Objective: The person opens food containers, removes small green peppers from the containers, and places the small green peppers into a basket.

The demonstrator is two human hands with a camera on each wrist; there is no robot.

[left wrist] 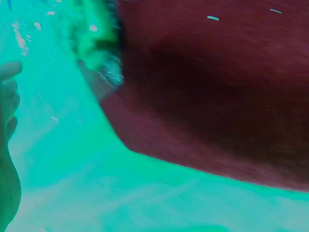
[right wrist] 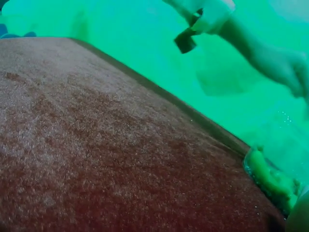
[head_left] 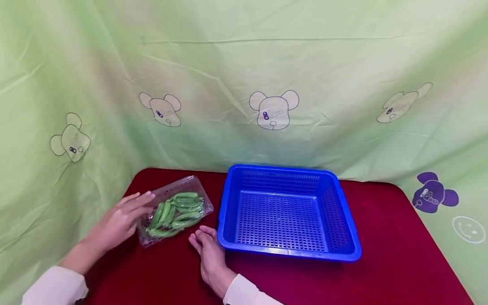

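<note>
A clear plastic pack of green pea pods (head_left: 175, 210) lies on the red table (head_left: 385, 265), left of a blue basket (head_left: 346, 219). My left hand (head_left: 122, 218) is at the pack's left end, its straight fingers reaching over that corner. Whether they press on it is hard to tell. My right hand (head_left: 207, 244) rests on the table with fingers relaxed, just short of the pack's near right corner and beside the basket's front left corner. The left wrist view shows the blurred pack (left wrist: 99, 46); in the right wrist view, one end of the pack (right wrist: 273, 181) is visible.
The blue basket has nothing in it and sits mid-table. A green cloth with bear prints (head_left: 273, 109) hangs behind and to both sides of the table. The table's left edge runs close to the pack.
</note>
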